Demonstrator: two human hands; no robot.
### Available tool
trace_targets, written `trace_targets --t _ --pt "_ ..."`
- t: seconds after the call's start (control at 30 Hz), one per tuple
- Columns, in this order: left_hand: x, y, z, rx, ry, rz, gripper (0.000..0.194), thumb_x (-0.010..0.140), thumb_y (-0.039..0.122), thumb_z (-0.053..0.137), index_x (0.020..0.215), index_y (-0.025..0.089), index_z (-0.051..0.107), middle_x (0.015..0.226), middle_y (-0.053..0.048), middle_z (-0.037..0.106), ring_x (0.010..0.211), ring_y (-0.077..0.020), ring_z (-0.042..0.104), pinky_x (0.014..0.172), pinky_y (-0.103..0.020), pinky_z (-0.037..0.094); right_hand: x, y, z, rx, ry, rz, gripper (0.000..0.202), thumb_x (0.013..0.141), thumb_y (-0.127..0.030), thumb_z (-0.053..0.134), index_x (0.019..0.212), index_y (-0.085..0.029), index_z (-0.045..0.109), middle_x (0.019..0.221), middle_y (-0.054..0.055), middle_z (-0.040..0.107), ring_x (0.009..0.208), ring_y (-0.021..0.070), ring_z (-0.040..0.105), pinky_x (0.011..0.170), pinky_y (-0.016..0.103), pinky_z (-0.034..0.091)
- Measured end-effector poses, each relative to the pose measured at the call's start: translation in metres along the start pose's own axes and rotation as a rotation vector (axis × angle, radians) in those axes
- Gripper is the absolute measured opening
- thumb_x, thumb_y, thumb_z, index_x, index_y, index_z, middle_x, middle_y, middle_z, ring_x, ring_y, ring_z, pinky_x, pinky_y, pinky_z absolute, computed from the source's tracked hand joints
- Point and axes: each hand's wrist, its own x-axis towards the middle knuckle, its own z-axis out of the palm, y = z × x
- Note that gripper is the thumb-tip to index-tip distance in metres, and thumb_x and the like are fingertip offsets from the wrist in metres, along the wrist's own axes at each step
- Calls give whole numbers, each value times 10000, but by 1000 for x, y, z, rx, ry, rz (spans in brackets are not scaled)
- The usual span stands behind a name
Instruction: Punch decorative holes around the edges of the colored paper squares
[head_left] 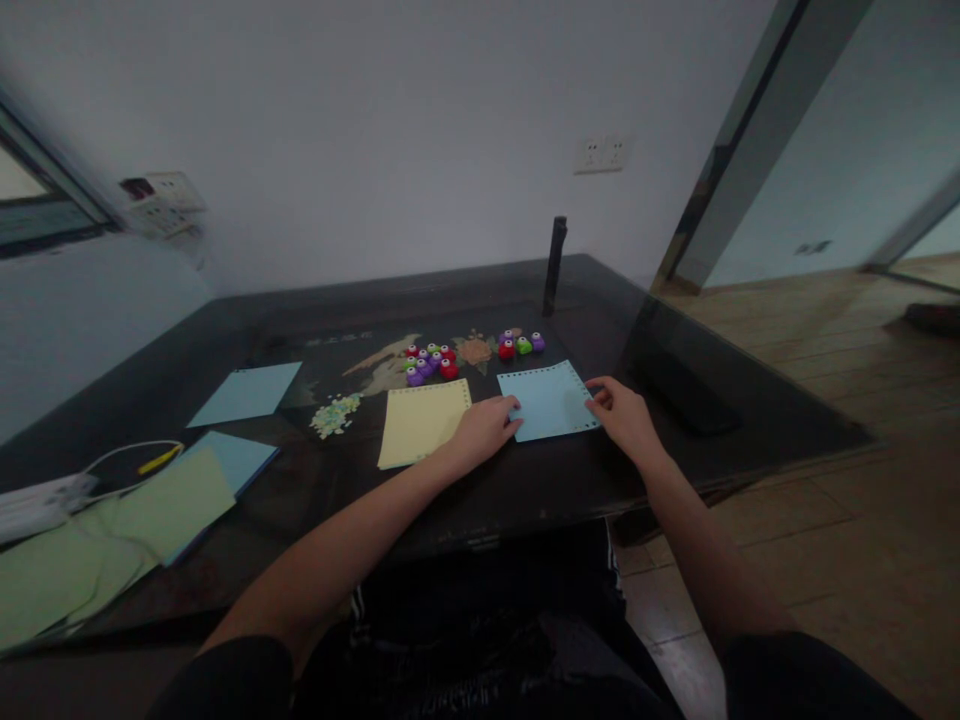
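Note:
A blue sheet (549, 400) with small holes along its edges lies flat on the dark table (480, 510). My left hand (486, 428) rests at its left edge, fingers curled and closed on that edge. At the right edge, my right hand (616, 408) touches the paper, its thumb and fingers somewhat apart. Left of my left hand lies a yellow sheet (420, 420) with holes along its top and right edges. Behind the sheets sit several small round punches with eye-like tops, one group (430, 363) behind the yellow sheet and another (521, 344) behind the blue one.
Small paper bits (335, 415) lie left of the yellow sheet. Farther left are another blue sheet (247, 393), stacked green sheets (165, 500) and a white power strip (45, 507) with a cable. A black post (554, 268) stands at the back; a dark flat object (686, 390) lies right.

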Motion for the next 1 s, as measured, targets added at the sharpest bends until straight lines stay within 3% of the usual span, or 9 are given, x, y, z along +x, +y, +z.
trace_targets --t 0.5,0.7,0.83,1.0 --pt "-1 0 -2 -7 14 15 258 879 289 444 1068 167 572 927 -73 648 807 -186 606 713 -284 457 -3 2 -2 -187 40 -83 182 738 -191 568 901 -219 644 839 23 549 670 144 514 625 270 400" --pt "-5 -5 -26 -35 103 35 255 884 257 421 1067 196 588 964 -57 662 829 -180 613 738 -289 467 -2 -4 -1 -120 85 -122 162 759 -209 544 882 -213 650 826 27 568 669 151 520 640 283 415" --pt "-16 -36 -53 -80 210 3 229 868 226 438 1010 189 614 920 -45 671 810 -169 612 728 -283 470 1 -23 -2 -50 113 -224 166 772 -217 529 882 -199 653 811 36 587 660 156 525 663 296 424" --pt "-41 -102 -75 -29 294 -123 182 831 211 483 927 170 631 909 -64 664 804 -184 603 742 -323 474 11 -76 2 45 87 -366 155 792 -216 523 874 -193 652 800 38 618 648 154 534 663 296 422"
